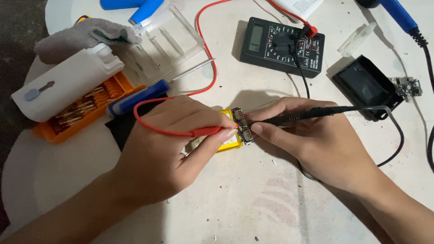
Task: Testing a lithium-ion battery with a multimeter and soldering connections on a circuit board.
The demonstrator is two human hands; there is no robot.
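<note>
My left hand (169, 144) pinches a red test probe (205, 132), its tip resting on a small circuit board (243, 125) at the end of a yellow flat battery pack (228, 143). My right hand (312, 140) grips a black test probe (298, 116), its tip touching the same board from the right. Both probe leads run back to a black multimeter (280, 45) lying at the far middle of the table.
An orange bit case with a white lid (68, 90), a blue-handled screwdriver (144, 97) and a clear plastic box (167, 43) lie at left. A grey cloth (86, 34) sits far left. A black open casing (366, 86) and small board (407, 86) lie at right.
</note>
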